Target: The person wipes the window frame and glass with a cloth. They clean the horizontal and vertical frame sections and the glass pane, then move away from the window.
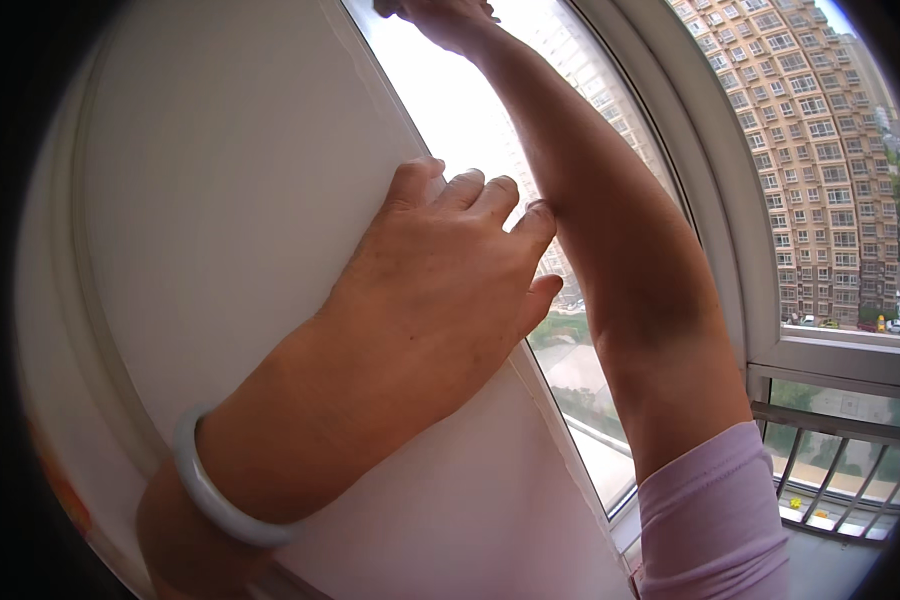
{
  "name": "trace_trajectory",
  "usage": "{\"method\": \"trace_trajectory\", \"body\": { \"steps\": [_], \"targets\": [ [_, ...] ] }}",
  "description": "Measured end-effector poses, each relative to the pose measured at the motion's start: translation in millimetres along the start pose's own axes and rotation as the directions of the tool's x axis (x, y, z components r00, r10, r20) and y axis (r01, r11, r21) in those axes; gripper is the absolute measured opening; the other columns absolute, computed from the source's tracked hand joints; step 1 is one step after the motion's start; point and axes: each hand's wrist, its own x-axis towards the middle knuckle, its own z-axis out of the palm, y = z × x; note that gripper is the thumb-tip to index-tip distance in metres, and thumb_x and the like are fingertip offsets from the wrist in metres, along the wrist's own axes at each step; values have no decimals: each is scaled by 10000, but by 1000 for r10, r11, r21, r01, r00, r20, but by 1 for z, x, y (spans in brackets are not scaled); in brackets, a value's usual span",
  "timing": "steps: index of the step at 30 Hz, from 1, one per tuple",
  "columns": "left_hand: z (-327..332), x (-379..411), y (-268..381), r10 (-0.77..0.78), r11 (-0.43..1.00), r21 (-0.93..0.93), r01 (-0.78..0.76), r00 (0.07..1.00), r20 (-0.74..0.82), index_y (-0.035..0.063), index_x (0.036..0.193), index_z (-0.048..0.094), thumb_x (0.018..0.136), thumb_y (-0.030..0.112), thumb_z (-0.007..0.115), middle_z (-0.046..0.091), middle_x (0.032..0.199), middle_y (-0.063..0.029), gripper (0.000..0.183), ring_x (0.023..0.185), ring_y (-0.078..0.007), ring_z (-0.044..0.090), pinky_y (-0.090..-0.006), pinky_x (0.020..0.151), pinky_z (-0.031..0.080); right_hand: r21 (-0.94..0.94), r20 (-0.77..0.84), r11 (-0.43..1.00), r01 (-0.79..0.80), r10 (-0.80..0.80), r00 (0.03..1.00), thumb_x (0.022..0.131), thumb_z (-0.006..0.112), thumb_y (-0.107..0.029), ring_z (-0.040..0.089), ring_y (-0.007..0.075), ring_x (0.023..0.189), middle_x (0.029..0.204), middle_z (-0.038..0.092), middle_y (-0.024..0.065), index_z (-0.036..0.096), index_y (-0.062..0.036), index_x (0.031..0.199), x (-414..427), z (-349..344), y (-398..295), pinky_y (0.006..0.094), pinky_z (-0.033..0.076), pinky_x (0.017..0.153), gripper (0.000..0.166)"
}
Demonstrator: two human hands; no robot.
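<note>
My left hand (442, 285), with a pale bangle (225, 514) around its wrist, is stretched across the edge between a white wall panel (232, 187) and a bright window pane (570, 375). Its fingers are apart and nothing shows in them; their tips lie at or near the panel's edge. My right arm, in a rolled lilac sleeve (709, 510), reaches up in front of the glass. Only part of my right hand (442, 19) shows at the top rim, its fingers bent and partly cut off, so whether it holds something cannot be told.
A thick light window frame (720, 247) curves down right of my right arm. Metal bars (832, 469) guard the lower right window. Tall apartment buildings (810, 150) stand outside, with trees and parked cars far below.
</note>
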Motion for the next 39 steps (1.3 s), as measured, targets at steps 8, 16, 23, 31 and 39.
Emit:
{"method": "trace_trajectory", "body": {
  "steps": [8,16,23,31,39],
  "targets": [
    [-1,-16,2,8,1000,24,-9,998,68,-11,1058,695,905,217,682,703,995,-177,275,975,-270,657,-427,1018,368,80,68,983,162,-168,983,1027,346,-383,380,293,1360,1431,485,68,489,-149,1387,-37,14,-94,485,272,1132,452],
    [-8,-14,7,41,994,95,-51,994,102,7,1065,704,941,275,643,721,1015,-141,302,1012,-223,663,-432,1038,351,-351,-31,836,-422,440,897,995,325,-488,360,337,1383,1521,385,89,367,-200,1487,-53,-40,137,545,235,1150,571],
    [-18,-4,9,46,967,215,-134,929,368,4,982,724,967,280,594,726,987,-132,305,996,-222,669,-435,1062,327,-262,-121,825,-501,487,865,968,339,-507,316,343,1404,1529,376,70,387,-200,1487,-122,-67,190,610,201,1132,605],
    [-16,-11,13,151,985,42,-168,953,262,-24,965,715,934,221,635,722,1001,-156,260,1010,-260,675,-433,1066,361,79,-10,994,70,-70,998,932,449,-438,347,362,1317,1313,564,35,651,-252,1218,-140,-20,-14,527,247,1083,397],
    [-8,-8,24,230,968,-153,-196,940,253,-9,826,684,934,208,629,712,909,-175,249,874,-238,685,-431,1013,405,213,-21,926,312,-315,949,891,626,-264,444,303,1195,1107,583,41,663,-139,1014,-264,-54,-51,472,286,1012,179]
  ]
}}
